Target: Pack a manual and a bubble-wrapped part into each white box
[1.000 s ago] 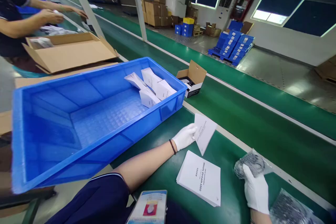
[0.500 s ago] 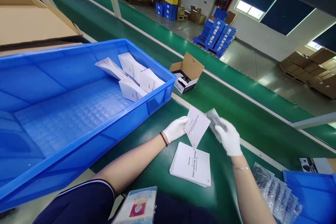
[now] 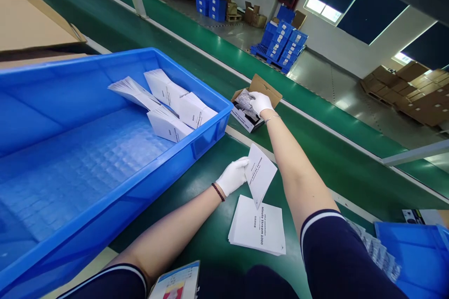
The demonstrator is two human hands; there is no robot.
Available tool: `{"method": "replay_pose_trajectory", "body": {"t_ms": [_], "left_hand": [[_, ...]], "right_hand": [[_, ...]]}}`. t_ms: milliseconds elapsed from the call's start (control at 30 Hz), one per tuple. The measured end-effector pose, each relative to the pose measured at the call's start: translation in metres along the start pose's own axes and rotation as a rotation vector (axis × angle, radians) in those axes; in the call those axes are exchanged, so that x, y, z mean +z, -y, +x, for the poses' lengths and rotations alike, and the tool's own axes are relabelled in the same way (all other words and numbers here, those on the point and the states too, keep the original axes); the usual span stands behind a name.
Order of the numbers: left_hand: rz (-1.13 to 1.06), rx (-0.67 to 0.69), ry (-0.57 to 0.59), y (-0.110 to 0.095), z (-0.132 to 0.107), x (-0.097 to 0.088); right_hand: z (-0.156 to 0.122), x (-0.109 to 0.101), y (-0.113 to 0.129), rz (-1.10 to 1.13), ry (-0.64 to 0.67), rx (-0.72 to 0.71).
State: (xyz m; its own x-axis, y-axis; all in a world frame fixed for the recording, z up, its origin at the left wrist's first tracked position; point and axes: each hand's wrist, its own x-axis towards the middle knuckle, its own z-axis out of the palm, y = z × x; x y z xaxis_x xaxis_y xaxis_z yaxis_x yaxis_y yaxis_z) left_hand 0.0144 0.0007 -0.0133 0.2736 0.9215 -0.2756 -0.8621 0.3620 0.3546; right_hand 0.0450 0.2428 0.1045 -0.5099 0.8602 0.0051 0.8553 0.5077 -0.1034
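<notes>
My left hand (image 3: 232,177), in a white glove, pinches the edge of a white instruction booklet (image 3: 261,174) and holds it tilted above the green work surface. Just below lies a stack of matching booklets (image 3: 257,225) printed "Minute Stream 1000". Farther off, my gloved right hand (image 3: 261,103) reaches into an open carton (image 3: 241,119), its fingers closed on a bubble-wrap bag (image 3: 243,101) lying at the top of the box. Dark parts show inside under the bag. What the bag contains cannot be made out.
A large blue bin (image 3: 196,152) on the left holds several booklet bundles (image 3: 168,124). At lower right, more bubble-wrap bags (image 3: 380,252) lie by a blue tray (image 3: 414,247). A cardboard box (image 3: 35,23) stands far left. The green conveyor (image 3: 315,135) runs behind, with stacked crates beyond.
My right hand has carried the bubble-wrap bag from beside the booklet up and left into the open carton. My left hand keeps hold of the booklet in nearly the same place.
</notes>
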Motion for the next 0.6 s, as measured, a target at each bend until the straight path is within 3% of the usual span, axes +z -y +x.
{"method": "replay_pose_trajectory", "body": {"t_ms": [100, 200, 300, 467, 533, 600], "left_hand": [[-0.007, -0.006, 0.0, 0.001, 0.001, 0.0], [-0.025, 0.003, -0.015, 0.002, 0.001, 0.002], [-0.03, 0.018, -0.04, 0.003, 0.002, 0.003], [0.089, 0.22, -0.179, 0.004, 0.005, 0.004], [0.17, 0.305, -0.254, 0.003, 0.006, 0.004], [0.227, 0.348, -0.296, 0.001, 0.006, 0.004]], "right_hand": [[0.005, 0.013, -0.005, -0.115, 0.129, 0.042], [0.006, 0.016, -0.012, -0.204, 0.177, 0.081], [0.005, 0.016, -0.018, -0.248, 0.247, 0.022], [-0.016, 0.008, -0.034, -0.283, 0.381, -0.086], [-0.037, -0.005, -0.042, -0.192, 0.329, -0.074], [-0.07, -0.019, -0.044, -0.072, 0.151, -0.106]]}}
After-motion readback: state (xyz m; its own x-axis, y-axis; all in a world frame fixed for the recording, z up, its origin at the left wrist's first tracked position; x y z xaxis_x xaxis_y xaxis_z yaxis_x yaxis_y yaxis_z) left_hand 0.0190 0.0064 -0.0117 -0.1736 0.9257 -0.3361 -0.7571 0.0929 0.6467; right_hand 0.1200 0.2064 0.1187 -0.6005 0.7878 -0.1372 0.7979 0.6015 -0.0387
